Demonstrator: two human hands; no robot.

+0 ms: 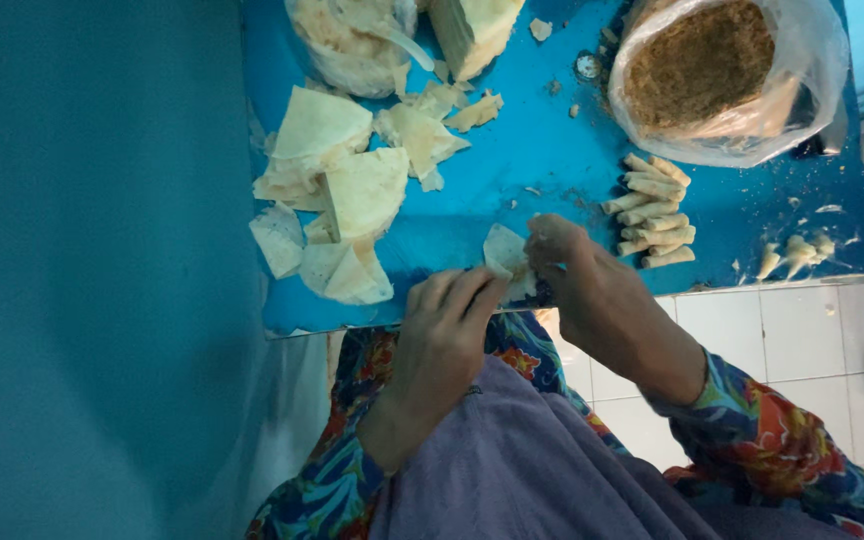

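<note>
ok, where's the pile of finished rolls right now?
Head view, right of centre: the rolled pastry sticks lie on the blue table, just right of the right hand and below the bag of brown filling.

Blue table stands against a teal wall; white tiled floor beneath, dimly lit.

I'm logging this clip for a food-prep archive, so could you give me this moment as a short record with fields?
Surface: blue table
Left hand: left hand fingers curled on a small pastry wrapper at the table's near edge
Right hand: right hand pinching the same wrapper from the other side
Finished pieces: pile of thin rolled pastries just beyond the right hand
Filling: clear bag of brown crumbly filling, open
Supplies: cut wrapper pieces strewn beyond the left hand
Clothing: floral sleeves, purple cloth on the lap
</note>
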